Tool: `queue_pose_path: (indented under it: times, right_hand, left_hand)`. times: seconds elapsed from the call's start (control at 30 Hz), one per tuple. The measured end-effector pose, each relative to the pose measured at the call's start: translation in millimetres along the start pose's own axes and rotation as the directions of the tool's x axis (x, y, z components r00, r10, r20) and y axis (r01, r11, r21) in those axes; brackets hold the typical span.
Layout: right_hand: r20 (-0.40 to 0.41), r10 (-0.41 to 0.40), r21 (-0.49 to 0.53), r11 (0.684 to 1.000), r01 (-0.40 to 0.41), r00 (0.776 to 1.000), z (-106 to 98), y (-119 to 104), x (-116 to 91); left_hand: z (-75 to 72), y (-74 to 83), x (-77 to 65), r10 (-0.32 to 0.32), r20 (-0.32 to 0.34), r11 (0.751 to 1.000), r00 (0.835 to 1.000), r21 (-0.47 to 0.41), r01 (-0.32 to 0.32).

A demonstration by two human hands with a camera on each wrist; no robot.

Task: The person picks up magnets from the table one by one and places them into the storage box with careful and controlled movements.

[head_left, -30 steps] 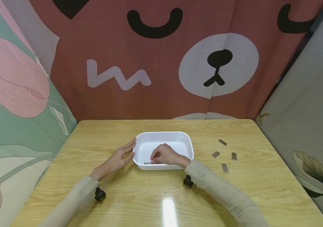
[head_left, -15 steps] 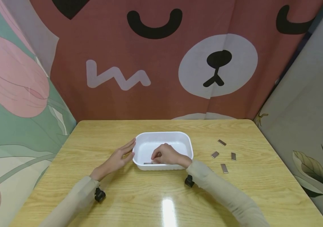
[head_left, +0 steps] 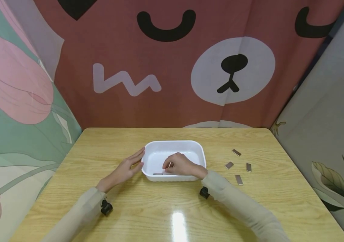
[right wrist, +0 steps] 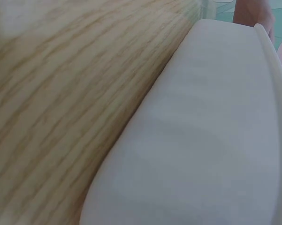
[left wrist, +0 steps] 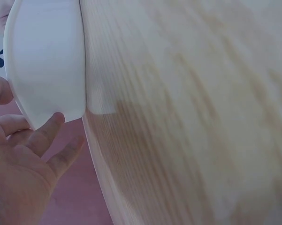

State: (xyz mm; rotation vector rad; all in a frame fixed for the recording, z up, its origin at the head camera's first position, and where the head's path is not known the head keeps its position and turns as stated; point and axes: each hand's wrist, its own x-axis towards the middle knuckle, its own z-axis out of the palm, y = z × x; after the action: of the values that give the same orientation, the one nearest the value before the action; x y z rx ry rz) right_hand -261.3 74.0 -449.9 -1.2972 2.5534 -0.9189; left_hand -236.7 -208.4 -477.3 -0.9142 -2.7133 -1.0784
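Observation:
A white rectangular tray stands in the middle of the wooden table. My left hand rests on its left end with fingers fairly straight; in the left wrist view, fingertips touch the outer wall. Over the front rim reaches my right hand, fingers bent and low inside the tray. A small flat dark rectangular piece lies in the tray by the front wall, just left of those fingers. Whether anything is between the right fingertips is hidden. The right wrist view shows only the tray's outer wall and the table.
Several small flat brown-grey rectangular pieces lie spread on the table right of the tray, among them one nearest the front and one farthest back. Printed curtains enclose the table's back and sides.
My right hand has shifted slightly to the right inside the tray, and a pale gap shows between thumb and fingers. The left hand and the pieces on the table stay put.

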Motion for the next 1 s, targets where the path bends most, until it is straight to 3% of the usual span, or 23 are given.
queue_pose_path:
  times: [0.5, 1.0]
  right_hand:
    - [0.009, -0.026, -0.087, 0.996, 0.027, 1.000, -5.6, -0.1, -6.8]
    - [-0.050, -0.076, -0.163, 0.984, 0.067, 0.996, -14.2, -0.9, -15.0]
  left_hand:
    - [-0.1, 0.6, -0.3, 0.009, 0.004, 1.000, 1.000, 0.013, -0.009]
    - [0.4, 1.1, 0.5, 0.016, -0.010, 1.000, 1.000, -0.008, -0.016]
